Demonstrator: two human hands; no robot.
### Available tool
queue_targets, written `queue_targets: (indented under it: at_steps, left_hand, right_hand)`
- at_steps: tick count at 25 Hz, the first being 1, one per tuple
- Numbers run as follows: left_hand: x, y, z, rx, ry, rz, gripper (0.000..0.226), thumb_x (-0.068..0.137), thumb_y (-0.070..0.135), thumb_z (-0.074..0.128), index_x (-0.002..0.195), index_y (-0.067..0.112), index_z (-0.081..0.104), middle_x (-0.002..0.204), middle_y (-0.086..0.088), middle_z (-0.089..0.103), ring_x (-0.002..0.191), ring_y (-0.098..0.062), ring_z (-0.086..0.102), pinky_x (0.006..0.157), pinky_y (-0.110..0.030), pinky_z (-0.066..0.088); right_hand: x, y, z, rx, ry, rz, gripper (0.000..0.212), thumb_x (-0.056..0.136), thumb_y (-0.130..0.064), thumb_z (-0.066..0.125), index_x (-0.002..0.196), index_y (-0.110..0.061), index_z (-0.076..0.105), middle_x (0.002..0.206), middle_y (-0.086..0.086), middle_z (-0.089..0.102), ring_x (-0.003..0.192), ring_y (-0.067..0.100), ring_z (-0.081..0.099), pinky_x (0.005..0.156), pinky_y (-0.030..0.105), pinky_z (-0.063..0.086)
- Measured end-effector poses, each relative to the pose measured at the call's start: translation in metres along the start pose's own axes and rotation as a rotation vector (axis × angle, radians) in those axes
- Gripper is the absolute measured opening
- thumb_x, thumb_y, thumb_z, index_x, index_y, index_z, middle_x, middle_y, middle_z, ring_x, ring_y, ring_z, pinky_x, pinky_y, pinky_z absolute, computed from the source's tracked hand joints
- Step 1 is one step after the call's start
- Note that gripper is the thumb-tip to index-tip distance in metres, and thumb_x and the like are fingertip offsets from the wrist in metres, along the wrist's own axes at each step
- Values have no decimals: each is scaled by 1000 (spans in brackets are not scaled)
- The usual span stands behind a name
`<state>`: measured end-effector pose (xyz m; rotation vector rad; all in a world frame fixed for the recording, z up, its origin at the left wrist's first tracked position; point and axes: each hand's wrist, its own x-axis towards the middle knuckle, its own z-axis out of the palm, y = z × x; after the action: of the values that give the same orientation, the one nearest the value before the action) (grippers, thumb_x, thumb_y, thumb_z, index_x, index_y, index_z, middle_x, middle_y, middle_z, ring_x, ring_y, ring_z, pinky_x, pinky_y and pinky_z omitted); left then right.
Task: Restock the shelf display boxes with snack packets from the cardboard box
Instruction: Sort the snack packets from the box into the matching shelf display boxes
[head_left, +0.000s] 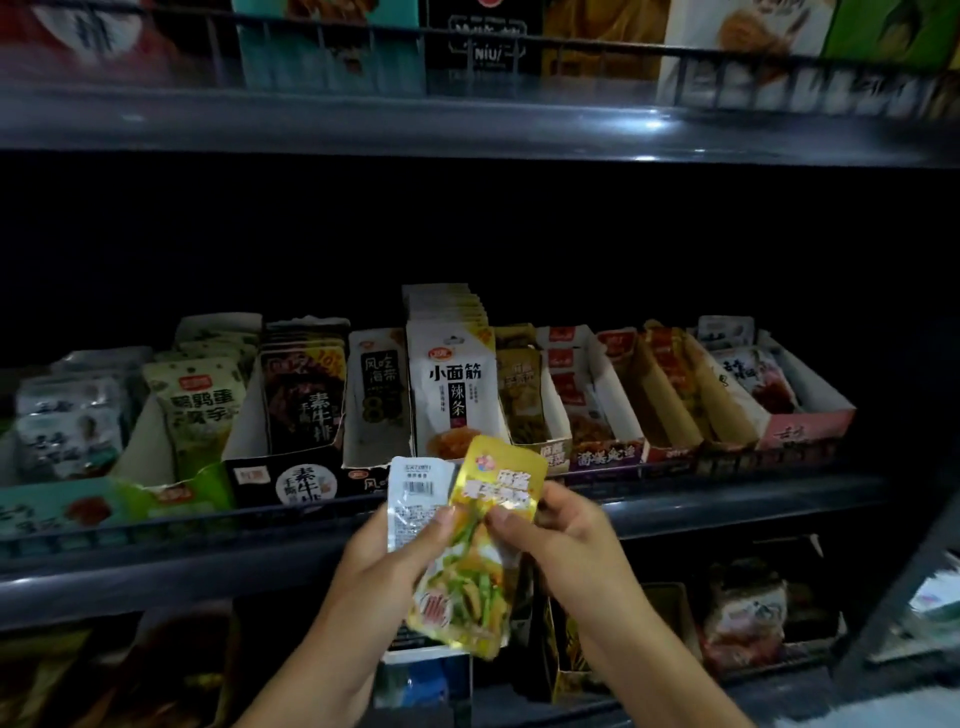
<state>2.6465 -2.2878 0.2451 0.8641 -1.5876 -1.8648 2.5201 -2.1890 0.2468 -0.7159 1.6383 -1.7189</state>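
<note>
While two snack packets (470, 525) are held fanned in front of the shelf edge (727, 506), the restocking looks partway done. Left hand (395, 556) pinches the silver-backed one, right hand (556, 530) grips the yellow one. Behind them, the white packet box (457, 384) stands full; boxes to its right (639, 405) look half empty. No cardboard box is visible.

Likely a shop: shelves (467, 130) of boxed snacks (457, 384)

My middle shelf (727, 512) carries a row of open display boxes (608, 415) side by side — snack packets (452, 395) standing upright inside.
</note>
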Motion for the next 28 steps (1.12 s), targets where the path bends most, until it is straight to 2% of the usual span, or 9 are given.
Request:
queue_targets:
  at_steps: [2, 5, 8, 11, 15, 18, 20, 22, 28]
  left_hand:
    - [0, 2, -12, -3, 83, -18, 18, 91, 28, 67, 108, 31, 69, 98, 9, 78, 99, -19, 71, 100, -46, 50]
    - [2, 7, -21, -80, 158, -62, 17, 95, 22, 62, 110, 23, 70, 95, -2, 78, 92, -29, 73, 93, -51, 53]
    - [8, 18, -18, -196, 171, -118, 20, 97, 29, 59, 110, 17, 69, 90, -11, 78, 81, -35, 74, 74, -49, 60]
    - [16, 22, -12, -256, 150, -124, 20, 97, 24, 58, 111, 14, 68, 86, -14, 77, 75, -35, 74, 61, -46, 62]
    - [25, 20, -16, -306, 104, -56, 20, 98, 15, 53, 112, 16, 67, 97, -14, 77, 80, -33, 74, 70, -44, 59]
    - [28, 18, -21, -264, 116, 70, 22, 97, 10, 56, 110, 22, 69, 99, -6, 78, 85, -24, 76, 75, -42, 57]
    - [29, 15, -22, -276, 136, 122, 22, 95, 9, 58, 109, 22, 69, 99, -4, 78, 87, -21, 75, 78, -41, 56]
    - [29, 12, -21, -324, 145, 161, 22, 93, 7, 60, 109, 19, 70, 99, -5, 78, 88, -20, 75, 78, -40, 55]
    - [17, -2, -29, 54, 238, 505, 42, 87, 2, 71, 105, 40, 73, 106, 4, 75, 100, -15, 71, 81, -31, 57]
  right_hand:
    - [4, -7, -14, 105, 96, 80, 11, 94, -16, 63, 102, -20, 69, 89, 0, 76, 77, 14, 71, 70, 26, 52]
    - [28, -34, -38, 155, 323, -63, 12, 97, -19, 58, 101, -25, 68, 83, -4, 71, 72, 14, 62, 63, 30, 47]
    - [81, -61, -50, -57, 432, -364, 12, 100, -20, 54, 100, -23, 66, 89, -1, 70, 64, 4, 58, 53, 22, 46]
    - [143, -63, -53, -394, 432, -407, 8, 99, -22, 56, 102, -24, 63, 103, 6, 70, 81, 15, 65, 62, 31, 51]
    - [176, -53, -40, -615, 302, -241, 41, 95, -14, 62, 134, -15, 52, 119, 4, 62, 100, 26, 66, 64, 30, 55]
    - [138, -45, -16, -683, 469, -454, 34, 94, -14, 61, 126, -23, 51, 102, -3, 63, 77, 3, 64, 64, 31, 57]
    - [93, -31, 9, -505, 355, -537, 12, 96, -19, 59, 107, -23, 56, 92, -9, 61, 72, -5, 60, 59, 18, 50]
    - [49, -18, 33, -359, 147, -456, 7, 94, -33, 60, 99, -28, 57, 92, -8, 63, 78, -1, 63, 64, 19, 54]
    - [7, -6, 70, -150, -282, -281, 49, 82, -52, 69, 126, -41, 52, 116, -21, 63, 104, -6, 62, 83, 18, 55]
